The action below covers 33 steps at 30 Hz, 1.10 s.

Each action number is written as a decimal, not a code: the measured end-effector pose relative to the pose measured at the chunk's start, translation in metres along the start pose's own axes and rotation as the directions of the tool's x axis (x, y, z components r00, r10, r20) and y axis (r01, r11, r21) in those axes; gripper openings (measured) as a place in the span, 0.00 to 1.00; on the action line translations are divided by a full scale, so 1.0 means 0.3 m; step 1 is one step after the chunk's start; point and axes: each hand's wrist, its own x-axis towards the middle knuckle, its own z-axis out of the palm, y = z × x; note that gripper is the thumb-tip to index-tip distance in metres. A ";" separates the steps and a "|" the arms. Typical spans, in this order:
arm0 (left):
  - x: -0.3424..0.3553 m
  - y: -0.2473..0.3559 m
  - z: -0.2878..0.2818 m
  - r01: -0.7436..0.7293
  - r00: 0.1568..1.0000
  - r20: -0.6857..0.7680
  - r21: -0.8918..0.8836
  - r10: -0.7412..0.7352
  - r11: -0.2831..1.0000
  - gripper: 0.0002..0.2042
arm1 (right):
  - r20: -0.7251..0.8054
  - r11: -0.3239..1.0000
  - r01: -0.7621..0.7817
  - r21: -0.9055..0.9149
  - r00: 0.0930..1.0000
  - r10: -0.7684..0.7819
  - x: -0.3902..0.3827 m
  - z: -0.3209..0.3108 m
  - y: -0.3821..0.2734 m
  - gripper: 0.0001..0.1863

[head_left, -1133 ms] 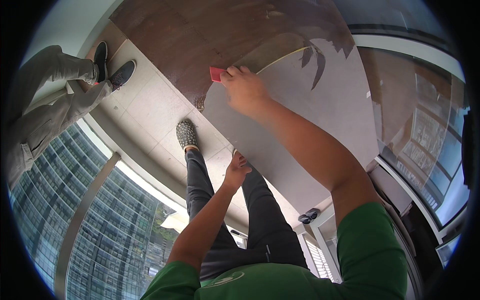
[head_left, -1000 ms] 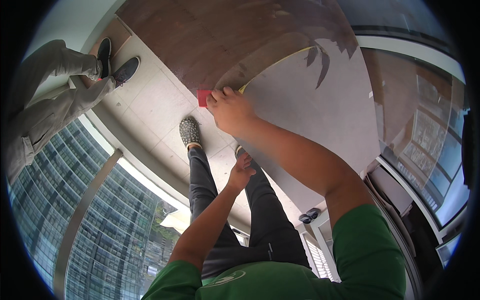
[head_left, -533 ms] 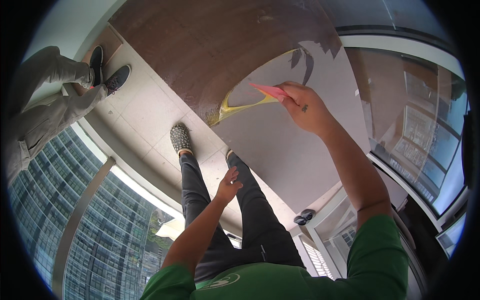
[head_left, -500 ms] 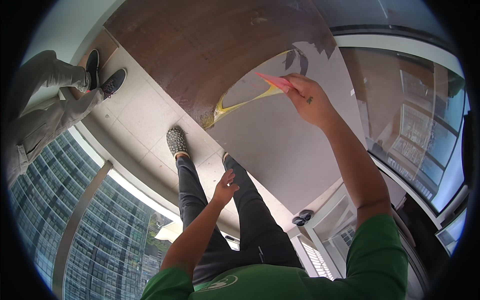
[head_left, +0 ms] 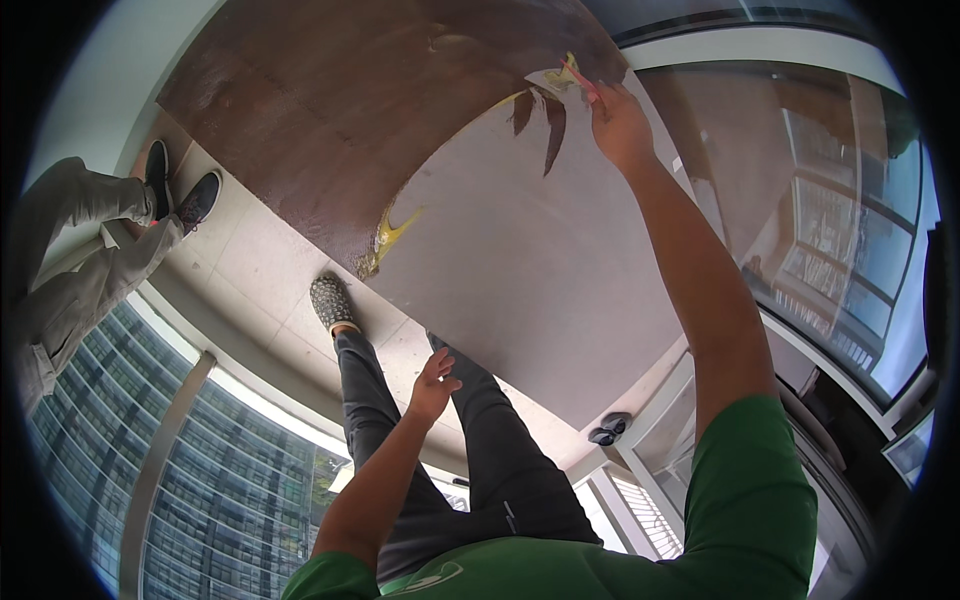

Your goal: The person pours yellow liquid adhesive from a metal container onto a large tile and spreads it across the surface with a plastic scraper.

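Reach is longer now than half a second ago; the right hand [head_left: 620, 125] is stretching out to the far upper edge of the grey panel [head_left: 540, 270], where earlier it was working nearer the middle; its fingers are pinching a thin red scraper [head_left: 580, 75] against the surface beside two dark leaf-shaped patches [head_left: 540, 120]; the yellow smear [head_left: 395, 230], which was trailing from the tool before, is lying by itself at the boundary with the brown surface [head_left: 340, 100]; the left hand [head_left: 432, 385] is hovering half curled above the dark trousers [head_left: 470, 470], gripping nothing; another person's grey-clad legs [head_left: 80, 260] are standing at the left.
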 end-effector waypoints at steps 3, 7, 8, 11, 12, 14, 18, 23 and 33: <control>0.013 0.003 0.025 -0.003 1.000 0.021 0.027 0.002 1.000 0.38 | 0.052 0.980 -0.183 0.072 0.982 0.180 0.144 0.034 0.124 0.14; 0.011 0.007 0.040 0.021 1.000 0.011 0.004 -0.021 1.000 0.38 | 0.165 0.981 -0.174 0.088 0.974 0.158 0.172 0.070 0.029 0.15; 0.010 0.008 0.038 0.025 1.000 0.009 0.013 -0.025 1.000 0.38 | 0.129 0.994 -0.082 0.075 0.989 0.072 0.145 0.086 -0.017 0.15; 0.014 0.015 0.034 0.024 1.000 0.004 0.043 -0.024 0.999 0.38 | 0.266 0.974 0.191 0.123 0.939 -0.218 0.005 0.071 -0.130 0.15; 0.018 0.015 0.034 0.018 1.000 0.005 0.054 -0.018 0.998 0.38 | 0.227 0.979 0.173 0.106 0.955 -0.193 0.011 0.063 -0.112 0.15; 0.022 0.011 0.041 0.008 1.000 0.009 0.046 -0.009 0.999 0.37 | 0.146 0.988 0.136 0.076 0.979 -0.146 0.048 0.032 -0.061 0.15; 0.023 0.001 0.064 0.012 1.000 0.013 -0.013 -0.012 1.000 0.38 | 0.088 0.988 -0.021 0.154 0.996 0.008 0.154 0.028 0.016 0.14; 0.005 0.039 0.059 0.027 1.000 0.001 0.036 -0.027 0.999 0.37 | 0.296 0.959 0.276 0.059 0.913 -0.281 -0.134 0.073 -0.178 0.14; 0.004 0.032 0.020 0.029 0.999 0.029 0.057 -0.031 0.998 0.38 | 0.003 0.995 -0.008 -0.096 1.000 0.009 -0.136 0.042 0.158 0.25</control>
